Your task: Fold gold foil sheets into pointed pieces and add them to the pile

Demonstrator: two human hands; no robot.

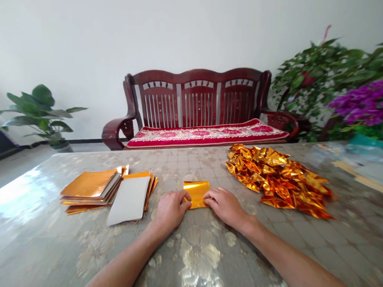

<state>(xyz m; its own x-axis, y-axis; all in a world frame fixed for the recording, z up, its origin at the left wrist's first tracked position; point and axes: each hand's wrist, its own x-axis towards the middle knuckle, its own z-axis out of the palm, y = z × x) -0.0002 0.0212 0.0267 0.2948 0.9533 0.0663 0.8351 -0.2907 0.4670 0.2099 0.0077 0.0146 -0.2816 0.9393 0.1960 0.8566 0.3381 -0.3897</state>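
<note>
Head view: left hand, right hand curled, pinching gold foil rectangle at 8, 4 o'clock; imo keep edges even.

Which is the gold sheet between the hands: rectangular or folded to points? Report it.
Rectangular: the gold sheet has fairly straight top and bottom edges, unlike the pointed pieces heaped at right. Whether doubled over, cannot tell.

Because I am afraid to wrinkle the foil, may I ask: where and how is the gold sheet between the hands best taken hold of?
Probably pinch the gold sheet by its two side edges, towards the near corners, coming from left and right. It looks thin and rectangular, its middle uncovered; the left grip and right grip are at those edges.
</note>
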